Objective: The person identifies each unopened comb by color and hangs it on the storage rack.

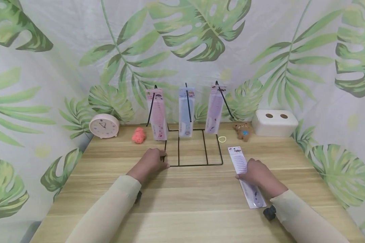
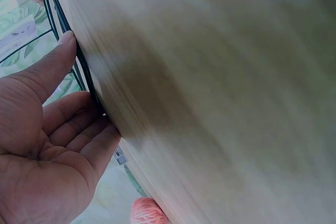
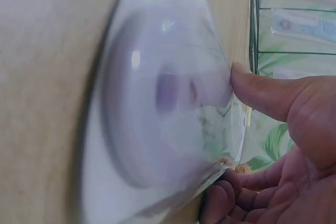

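The table (image 1: 200, 202) is pale, light-brown wood with long grain stripes. Behind it hangs a white backdrop (image 1: 79, 40) printed with big green tropical leaves. The wire rack (image 1: 194, 148) is black, and three comb packets hang from it: a pink one (image 1: 157, 114), a light blue one (image 1: 186, 113) and a lilac one (image 1: 214, 109). A fourth comb packet (image 1: 244, 175), white and lilac, lies on the wood. The clock (image 1: 103, 126) is pale pink, the yarn ball (image 1: 138, 135) coral orange. The hair tie (image 1: 222, 139) is soft yellow, the toy bear (image 1: 242, 131) brown with a blue patch, and the box (image 1: 274, 123) off-white. Both sleeves (image 1: 109, 209) are cream.
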Available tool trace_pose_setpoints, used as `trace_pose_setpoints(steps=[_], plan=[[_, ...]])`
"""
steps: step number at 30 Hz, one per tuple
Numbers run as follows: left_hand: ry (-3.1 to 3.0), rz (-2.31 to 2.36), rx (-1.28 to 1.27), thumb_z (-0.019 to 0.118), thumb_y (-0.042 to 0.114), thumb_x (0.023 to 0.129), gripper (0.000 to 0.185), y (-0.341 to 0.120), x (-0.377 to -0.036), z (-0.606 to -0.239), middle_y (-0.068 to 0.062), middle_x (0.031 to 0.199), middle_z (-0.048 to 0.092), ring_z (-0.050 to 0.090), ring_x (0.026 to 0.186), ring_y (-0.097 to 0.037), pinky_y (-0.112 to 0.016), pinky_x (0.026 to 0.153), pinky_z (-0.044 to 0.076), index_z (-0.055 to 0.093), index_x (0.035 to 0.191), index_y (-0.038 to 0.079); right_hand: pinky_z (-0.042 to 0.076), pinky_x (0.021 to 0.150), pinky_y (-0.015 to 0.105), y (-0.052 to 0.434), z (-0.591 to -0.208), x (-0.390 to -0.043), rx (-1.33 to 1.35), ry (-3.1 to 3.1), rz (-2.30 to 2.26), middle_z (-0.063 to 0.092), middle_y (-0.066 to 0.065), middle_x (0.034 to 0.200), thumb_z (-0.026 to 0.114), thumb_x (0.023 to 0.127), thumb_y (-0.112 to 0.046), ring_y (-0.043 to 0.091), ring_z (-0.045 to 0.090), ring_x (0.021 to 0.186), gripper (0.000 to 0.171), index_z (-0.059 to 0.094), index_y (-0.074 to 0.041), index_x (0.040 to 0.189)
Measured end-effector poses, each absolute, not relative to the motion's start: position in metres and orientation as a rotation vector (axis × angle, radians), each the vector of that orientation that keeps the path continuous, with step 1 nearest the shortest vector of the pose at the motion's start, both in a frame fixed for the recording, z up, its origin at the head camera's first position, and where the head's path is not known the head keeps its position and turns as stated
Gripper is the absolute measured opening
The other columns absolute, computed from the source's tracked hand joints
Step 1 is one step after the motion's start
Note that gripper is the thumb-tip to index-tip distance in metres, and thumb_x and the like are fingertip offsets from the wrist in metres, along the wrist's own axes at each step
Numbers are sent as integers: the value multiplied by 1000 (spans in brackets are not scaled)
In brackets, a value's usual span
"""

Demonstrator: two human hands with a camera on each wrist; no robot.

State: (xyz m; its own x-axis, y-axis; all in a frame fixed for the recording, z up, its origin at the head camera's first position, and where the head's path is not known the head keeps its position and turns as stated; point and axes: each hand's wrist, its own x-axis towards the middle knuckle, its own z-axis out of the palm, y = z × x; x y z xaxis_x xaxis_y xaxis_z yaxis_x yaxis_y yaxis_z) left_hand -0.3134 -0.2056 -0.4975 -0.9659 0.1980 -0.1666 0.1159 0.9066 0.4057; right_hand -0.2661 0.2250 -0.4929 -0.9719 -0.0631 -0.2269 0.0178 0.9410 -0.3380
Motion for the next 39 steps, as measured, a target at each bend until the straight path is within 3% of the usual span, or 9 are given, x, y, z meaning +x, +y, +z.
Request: trace_pose_setpoints(steps=[5, 11, 19, 22, 27, 30, 34, 39], plan=[[2864, 594, 240, 86, 29, 96, 59, -205, -313, -495, -25, 152, 64, 56, 145, -45, -58, 125, 43, 68, 146, 4, 60, 72, 45, 229, -492, -266, 24, 2809, -563, 63, 25, 98, 86, 91, -43, 33, 66, 83, 93, 43, 27, 133], [2859, 593, 246, 86, 29, 96, 59, -206, -314, -497, -24, 152, 64, 56, 145, -45, -57, 125, 44, 68, 146, 3, 57, 65, 40, 232, -490, -264, 57, 2786, -526, 62, 23, 97, 85, 93, -41, 32, 65, 82, 88, 45, 26, 133], [2875, 582, 248, 87, 29, 95, 59, -208, -316, -499, -24, 149, 66, 58, 143, -46, -58, 124, 44, 70, 145, 4, 60, 68, 41, 238, -490, -268, 41, 2762, -587, 64, 26, 99, 86, 92, -37, 32, 67, 82, 94, 35, 27, 138], [2866, 587, 249, 86, 29, 96, 58, -207, -316, -498, -24, 150, 65, 57, 144, -46, -58, 124, 44, 69, 145, 4, 61, 70, 44, 243, -491, -267, 4, 2778, -669, 64, 28, 101, 82, 94, -30, 33, 66, 84, 80, 40, 25, 134], [2873, 583, 263, 87, 28, 95, 57, -206, -315, -496, -24, 148, 67, 59, 142, -46, -58, 124, 45, 70, 144, 3, 59, 74, 43, 261, -484, -267, -73, 2776, -856, 66, 31, 110, 59, 107, -16, 34, 66, 91, 41, 51, 18, 129], [2880, 580, 264, 87, 29, 95, 57, -206, -315, -497, -24, 148, 67, 59, 141, -46, -58, 123, 45, 70, 143, 4, 58, 76, 39, 275, -472, -270, -80, 2754, -989, 65, 33, 120, 51, 111, -16, 34, 67, 98, 39, 50, 15, 135], [2879, 585, 260, 87, 29, 95, 57, -206, -315, -498, -24, 148, 67, 59, 142, -45, -57, 124, 45, 70, 144, 4, 58, 81, 32, 294, -453, -275, -162, 2728, -1246, 62, 33, 128, 52, 111, -10, 30, 67, 105, 31, 50, 12, 134], [2874, 599, 250, 88, 28, 94, 58, -206, -314, -499, -24, 149, 66, 58, 143, -45, -57, 125, 44, 70, 144, 3, 61, 90, 26, 306, -428, -276, -313, 2638, -1523, 62, 24, 135, 60, 111, -9, 9, 68, 114, 32, 49, 6, 137]])
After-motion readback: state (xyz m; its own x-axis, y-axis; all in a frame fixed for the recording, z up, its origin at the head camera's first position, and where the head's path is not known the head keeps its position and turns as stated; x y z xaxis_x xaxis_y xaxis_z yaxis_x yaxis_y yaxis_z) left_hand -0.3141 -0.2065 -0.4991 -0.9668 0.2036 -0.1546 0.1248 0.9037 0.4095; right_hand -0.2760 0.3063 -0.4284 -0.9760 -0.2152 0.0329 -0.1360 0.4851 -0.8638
